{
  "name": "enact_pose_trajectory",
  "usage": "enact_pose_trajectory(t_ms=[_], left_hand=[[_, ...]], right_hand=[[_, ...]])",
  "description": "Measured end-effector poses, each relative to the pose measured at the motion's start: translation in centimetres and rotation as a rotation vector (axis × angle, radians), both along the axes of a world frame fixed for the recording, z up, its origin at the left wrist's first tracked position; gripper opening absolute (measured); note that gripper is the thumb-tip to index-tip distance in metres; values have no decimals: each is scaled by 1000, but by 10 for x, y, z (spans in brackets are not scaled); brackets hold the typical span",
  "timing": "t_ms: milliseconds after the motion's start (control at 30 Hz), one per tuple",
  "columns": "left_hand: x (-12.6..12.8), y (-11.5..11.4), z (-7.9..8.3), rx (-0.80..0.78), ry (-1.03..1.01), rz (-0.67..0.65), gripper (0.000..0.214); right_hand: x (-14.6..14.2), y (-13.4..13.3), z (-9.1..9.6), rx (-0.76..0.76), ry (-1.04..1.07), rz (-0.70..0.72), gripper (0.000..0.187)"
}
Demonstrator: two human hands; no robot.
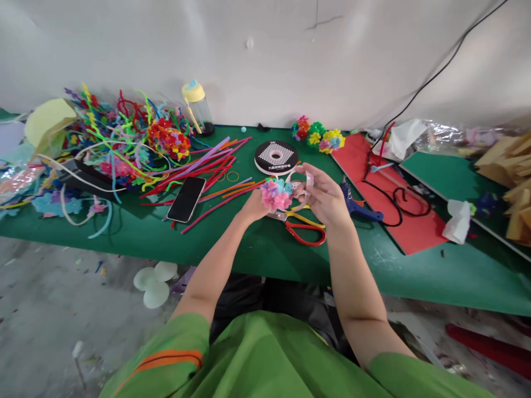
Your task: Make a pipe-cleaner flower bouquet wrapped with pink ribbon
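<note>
My left hand is closed around a small bunch of fuzzy pipe-cleaner flowers, pink, lilac and light blue. Its fingers are partly hidden behind the blossoms. My right hand pinches a thin, pale pink ribbon that curls in a loop beside the bunch. Just beyond both hands lies a ribbon spool with a black-and-white label. Under and below the hands rests a pair of scissors with red and yellow handles. A blue glue gun lies to the right of my right hand.
Loose pipe cleaners and a black phone lie on the left. Behind them are a tangled pile of pipe cleaners and a bottle. Finished flower bunches stand by the wall. A red board and black cord are on the right.
</note>
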State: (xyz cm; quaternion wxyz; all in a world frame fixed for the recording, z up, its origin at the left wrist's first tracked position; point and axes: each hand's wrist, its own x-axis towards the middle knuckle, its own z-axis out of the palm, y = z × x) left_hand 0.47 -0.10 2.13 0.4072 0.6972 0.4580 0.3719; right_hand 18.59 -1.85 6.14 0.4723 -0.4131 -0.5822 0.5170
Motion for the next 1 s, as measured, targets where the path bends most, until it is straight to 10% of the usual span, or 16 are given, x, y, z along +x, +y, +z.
enact_pose_trajectory(t_ms=[467, 1000], left_hand=[[9, -3, -1, -76, 786, -28, 14], [20, -14, -1, 227, 943, -305, 24]], right_hand=[[-13, -15, 1, 43, 42, 279, 62], [2, -1, -2, 209, -327, 190, 53]])
